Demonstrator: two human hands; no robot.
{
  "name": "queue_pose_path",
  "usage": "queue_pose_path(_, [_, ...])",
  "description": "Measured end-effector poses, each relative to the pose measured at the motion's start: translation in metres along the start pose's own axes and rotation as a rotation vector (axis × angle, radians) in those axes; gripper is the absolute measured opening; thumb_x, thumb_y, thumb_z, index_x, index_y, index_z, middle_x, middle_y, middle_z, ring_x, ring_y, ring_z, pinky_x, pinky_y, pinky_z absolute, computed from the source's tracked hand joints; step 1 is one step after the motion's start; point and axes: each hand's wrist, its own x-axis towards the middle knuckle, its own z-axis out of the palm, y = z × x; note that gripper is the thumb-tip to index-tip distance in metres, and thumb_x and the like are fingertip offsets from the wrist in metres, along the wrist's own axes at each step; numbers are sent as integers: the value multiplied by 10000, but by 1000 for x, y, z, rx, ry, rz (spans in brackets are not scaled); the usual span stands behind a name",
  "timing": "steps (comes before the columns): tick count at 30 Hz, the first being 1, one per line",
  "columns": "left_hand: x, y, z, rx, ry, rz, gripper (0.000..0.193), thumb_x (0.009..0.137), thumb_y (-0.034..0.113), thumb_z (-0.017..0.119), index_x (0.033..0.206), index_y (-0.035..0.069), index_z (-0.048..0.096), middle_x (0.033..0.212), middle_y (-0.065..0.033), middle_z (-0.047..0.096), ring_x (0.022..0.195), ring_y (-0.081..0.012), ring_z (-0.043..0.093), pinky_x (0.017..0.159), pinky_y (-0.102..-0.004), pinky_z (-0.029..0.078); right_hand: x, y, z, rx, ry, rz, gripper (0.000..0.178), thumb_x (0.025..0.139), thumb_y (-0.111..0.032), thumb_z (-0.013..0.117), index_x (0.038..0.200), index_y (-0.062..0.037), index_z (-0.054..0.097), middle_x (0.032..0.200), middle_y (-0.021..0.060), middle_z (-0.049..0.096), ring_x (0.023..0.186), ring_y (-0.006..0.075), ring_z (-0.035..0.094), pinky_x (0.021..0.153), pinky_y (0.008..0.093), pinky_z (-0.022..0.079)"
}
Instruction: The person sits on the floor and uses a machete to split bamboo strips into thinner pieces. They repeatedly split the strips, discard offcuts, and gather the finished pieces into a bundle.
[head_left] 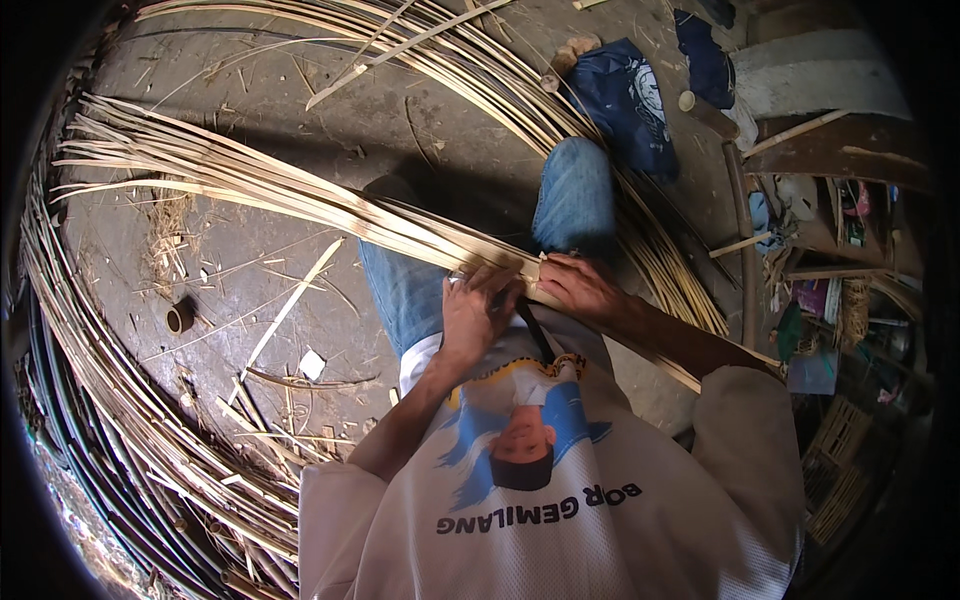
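A bundle of long, pale split-bamboo strips [380,222] lies slantwise across my lap, its loose ends fanned out to the far left. My left hand [482,308] is closed on the near side of the bundle, fingers bent over the strips. Just to its right, my right hand [582,288] grips the same bundle near my right knee, thumb side toward the left hand. The strips run on under my right forearm toward the lower right. Whether a tie or small tool sits between my fingers cannot be made out.
More long strips [450,62] lie beyond my knees, passing beside the right one. Dark and pale strips [150,430] curve along the left. A short bamboo ring [180,317], offcuts and a white scrap [312,364] litter the floor. A dark blue bag [620,100] and cluttered shelves [830,270] stand right.
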Motion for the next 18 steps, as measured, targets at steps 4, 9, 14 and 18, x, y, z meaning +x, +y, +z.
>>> queue_pose_path(4, [3,-3,15,16,-99,-114,193,825,217,714,1005,155,742,1011,-57,709,1022,-264,621,892,-426,385,-4,10,8,-15,23,-4,118,932,-182,621,950,-66,614,958,128,629,891,353,641,758,443,532])
queue_pose_path(9, [8,-4,20,71,-144,-144,205,858,233,666,1040,151,709,1056,-87,679,1072,-305,572,942,-479,335,-7,-5,-2,-42,54,25,125,927,-191,626,963,-72,628,957,131,634,889,355,643,759,437,530])
queue_pose_path(14, [3,-11,29,96,-142,-219,162,863,224,659,988,127,692,1221,-149,628,1201,-352,500,1015,-549,283,6,1,-35,66,-127,71,189,872,-160,732,1002,-36,674,916,116,668,839,308,656,765,397,516])
queue_pose_path(18, [11,-5,25,46,146,-17,76,846,187,667,889,133,697,1316,-138,620,1359,-366,433,1142,-625,164,17,23,-52,151,-249,74,411,829,-197,791,1213,-105,679,884,93,667,785,213,623,740,363,508])
